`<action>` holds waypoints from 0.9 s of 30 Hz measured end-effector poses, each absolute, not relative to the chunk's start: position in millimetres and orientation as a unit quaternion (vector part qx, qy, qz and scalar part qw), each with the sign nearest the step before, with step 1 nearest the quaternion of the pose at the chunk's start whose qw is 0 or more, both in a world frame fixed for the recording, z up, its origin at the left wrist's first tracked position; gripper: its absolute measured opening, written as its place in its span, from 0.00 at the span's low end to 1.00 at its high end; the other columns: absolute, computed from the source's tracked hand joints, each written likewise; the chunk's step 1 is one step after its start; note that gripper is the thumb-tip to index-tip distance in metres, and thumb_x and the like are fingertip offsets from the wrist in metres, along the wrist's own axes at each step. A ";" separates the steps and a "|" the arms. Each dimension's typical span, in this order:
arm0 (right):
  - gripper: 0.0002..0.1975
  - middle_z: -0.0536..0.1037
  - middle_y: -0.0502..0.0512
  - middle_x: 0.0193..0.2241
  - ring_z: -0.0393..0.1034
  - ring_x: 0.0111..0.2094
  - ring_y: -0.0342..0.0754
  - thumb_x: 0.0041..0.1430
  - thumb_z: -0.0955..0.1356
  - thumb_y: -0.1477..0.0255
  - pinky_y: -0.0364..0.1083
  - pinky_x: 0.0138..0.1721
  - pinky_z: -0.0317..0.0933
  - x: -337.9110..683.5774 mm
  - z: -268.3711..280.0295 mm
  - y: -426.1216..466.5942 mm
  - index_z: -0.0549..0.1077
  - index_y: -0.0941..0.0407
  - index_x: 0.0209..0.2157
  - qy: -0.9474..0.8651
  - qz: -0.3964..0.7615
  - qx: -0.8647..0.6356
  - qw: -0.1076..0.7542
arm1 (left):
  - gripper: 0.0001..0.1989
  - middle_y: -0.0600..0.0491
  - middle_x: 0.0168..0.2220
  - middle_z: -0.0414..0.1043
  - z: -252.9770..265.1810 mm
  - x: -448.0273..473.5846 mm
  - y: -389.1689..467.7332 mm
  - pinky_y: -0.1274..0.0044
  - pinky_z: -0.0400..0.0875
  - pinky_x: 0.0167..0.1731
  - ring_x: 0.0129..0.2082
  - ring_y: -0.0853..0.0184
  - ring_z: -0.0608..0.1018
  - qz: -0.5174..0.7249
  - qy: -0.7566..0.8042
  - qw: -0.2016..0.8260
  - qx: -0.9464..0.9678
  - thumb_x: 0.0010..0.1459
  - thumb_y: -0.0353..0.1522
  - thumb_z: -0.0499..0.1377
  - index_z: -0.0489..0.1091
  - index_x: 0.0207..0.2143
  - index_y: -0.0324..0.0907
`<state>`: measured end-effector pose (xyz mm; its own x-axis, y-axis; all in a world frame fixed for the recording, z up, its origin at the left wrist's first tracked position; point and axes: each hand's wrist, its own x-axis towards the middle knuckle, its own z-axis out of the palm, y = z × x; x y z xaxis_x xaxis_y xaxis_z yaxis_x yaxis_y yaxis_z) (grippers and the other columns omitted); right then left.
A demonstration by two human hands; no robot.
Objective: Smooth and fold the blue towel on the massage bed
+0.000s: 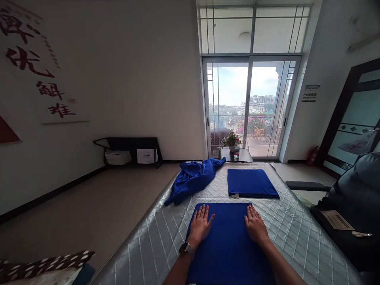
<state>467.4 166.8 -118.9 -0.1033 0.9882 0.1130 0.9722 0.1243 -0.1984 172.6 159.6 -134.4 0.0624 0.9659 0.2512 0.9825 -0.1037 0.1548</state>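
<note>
A flat blue piece of cloth [227, 245], squared off like a cushion cover, lies in front of me on the quilted silver table cover [154, 241]. My left hand [201, 223] rests flat near its far left corner, fingers stretched out. Near the far right corner, my right hand [254, 223] lies palm down with its fingers extended. Beyond them is a second flat blue cover [251, 183] with a small white tag at its near left corner. To its left sits a crumpled heap of blue cloth [194, 176].
A small table behind holds a potted plant [230, 140] and a bottle [236, 148]. On the right stands a dark chair [356, 198] with a card [337, 220] on it. A patterned cushion [44, 267] is at the lower left. A black rack [133, 144] stands by the wall.
</note>
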 end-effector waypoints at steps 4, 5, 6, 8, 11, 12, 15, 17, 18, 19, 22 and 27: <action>0.33 0.50 0.60 0.72 0.41 0.72 0.49 0.70 0.50 0.64 0.50 0.71 0.37 466.6 -115.7 164.7 0.51 0.66 0.70 -0.742 0.034 -0.661 0.108 | 0.35 0.43 0.71 0.55 -136.5 168.2 156.8 0.57 0.55 0.68 0.71 0.53 0.59 -0.152 -0.676 0.054 -0.720 0.70 0.50 0.40 0.55 0.70 0.38; 0.33 0.50 0.60 0.72 0.41 0.72 0.48 0.70 0.50 0.64 0.50 0.71 0.37 466.4 -114.1 163.9 0.51 0.66 0.70 -0.742 0.033 -0.661 0.108 | 0.35 0.43 0.71 0.56 -136.3 169.2 156.4 0.58 0.56 0.68 0.70 0.53 0.59 -0.154 -0.676 0.058 -0.718 0.70 0.50 0.40 0.55 0.70 0.38; 0.33 0.50 0.60 0.72 0.41 0.72 0.48 0.70 0.50 0.64 0.50 0.71 0.37 466.1 -112.4 163.0 0.52 0.66 0.70 -0.742 0.032 -0.661 0.108 | 0.35 0.43 0.70 0.56 -135.9 170.3 156.0 0.58 0.57 0.68 0.70 0.54 0.60 -0.157 -0.676 0.061 -0.718 0.70 0.50 0.40 0.56 0.70 0.38; 0.33 0.51 0.61 0.71 0.42 0.72 0.49 0.69 0.50 0.65 0.50 0.71 0.37 465.5 -108.9 160.3 0.52 0.67 0.70 -0.742 0.031 -0.661 0.111 | 0.35 0.43 0.70 0.57 -135.2 171.4 155.3 0.59 0.58 0.67 0.70 0.54 0.61 -0.165 -0.676 0.068 -0.715 0.71 0.50 0.40 0.57 0.69 0.38; 0.33 0.52 0.62 0.71 0.41 0.72 0.50 0.69 0.50 0.66 0.52 0.72 0.36 464.1 -105.6 152.2 0.54 0.67 0.70 -0.748 0.021 -0.653 0.118 | 0.35 0.43 0.69 0.60 -135.0 171.0 155.2 0.59 0.59 0.67 0.69 0.53 0.62 -0.176 -0.674 0.075 -0.713 0.71 0.49 0.40 0.58 0.69 0.37; 0.32 0.52 0.61 0.71 0.41 0.72 0.50 0.69 0.50 0.66 0.53 0.72 0.36 463.6 -105.5 148.2 0.54 0.66 0.69 -0.756 0.015 -0.643 0.122 | 0.35 0.42 0.69 0.60 -135.2 170.8 155.5 0.58 0.59 0.67 0.69 0.53 0.62 -0.177 -0.673 0.074 -0.714 0.71 0.49 0.40 0.59 0.68 0.37; 0.32 0.54 0.61 0.71 0.41 0.72 0.50 0.70 0.50 0.65 0.54 0.72 0.37 463.1 -108.2 134.4 0.55 0.65 0.69 -0.777 0.007 -0.613 0.140 | 0.36 0.42 0.69 0.60 -135.4 171.0 156.4 0.59 0.59 0.67 0.69 0.54 0.62 -0.181 -0.672 0.070 -0.714 0.71 0.50 0.39 0.59 0.68 0.36; 0.32 0.53 0.61 0.71 0.42 0.72 0.50 0.70 0.50 0.64 0.55 0.72 0.40 464.1 -111.4 126.4 0.54 0.65 0.70 -0.778 0.015 -0.611 0.143 | 0.36 0.42 0.69 0.60 -134.7 171.9 156.4 0.59 0.58 0.67 0.69 0.54 0.62 -0.184 -0.675 0.066 -0.711 0.70 0.51 0.40 0.59 0.68 0.36; 0.33 0.53 0.61 0.71 0.42 0.72 0.50 0.70 0.50 0.64 0.55 0.72 0.41 464.9 -113.1 123.4 0.54 0.65 0.70 -0.776 0.021 -0.614 0.141 | 0.36 0.42 0.69 0.59 -134.2 172.4 156.2 0.60 0.58 0.67 0.69 0.54 0.62 -0.183 -0.677 0.063 -0.710 0.70 0.51 0.40 0.59 0.68 0.35; 0.33 0.52 0.62 0.71 0.42 0.72 0.50 0.70 0.50 0.63 0.55 0.72 0.41 465.8 -114.9 121.3 0.53 0.65 0.70 -0.775 0.027 -0.617 0.136 | 0.37 0.41 0.69 0.59 -133.7 172.8 155.9 0.60 0.57 0.68 0.70 0.54 0.61 -0.180 -0.680 0.061 -0.708 0.70 0.51 0.40 0.59 0.68 0.34; 0.34 0.50 0.62 0.72 0.41 0.72 0.50 0.70 0.50 0.63 0.54 0.71 0.41 468.0 -120.1 119.2 0.51 0.66 0.70 -0.766 0.041 -0.631 0.113 | 0.38 0.41 0.69 0.59 -133.2 173.8 155.4 0.61 0.55 0.69 0.70 0.55 0.60 -0.172 -0.684 0.058 -0.707 0.70 0.51 0.38 0.58 0.68 0.33; 0.34 0.49 0.62 0.72 0.40 0.72 0.49 0.70 0.50 0.63 0.53 0.72 0.39 468.0 -124.3 120.4 0.50 0.66 0.71 -0.759 0.047 -0.641 0.105 | 0.38 0.42 0.70 0.57 -133.2 173.3 156.2 0.61 0.55 0.69 0.70 0.56 0.60 -0.164 -0.687 0.055 -0.706 0.70 0.51 0.37 0.57 0.69 0.34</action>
<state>468.0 120.4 -124.3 -0.1575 0.9826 0.0990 0.9630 0.1750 -0.2051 173.3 156.2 -133.2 0.0026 0.9516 0.3073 0.9878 -0.0502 0.1471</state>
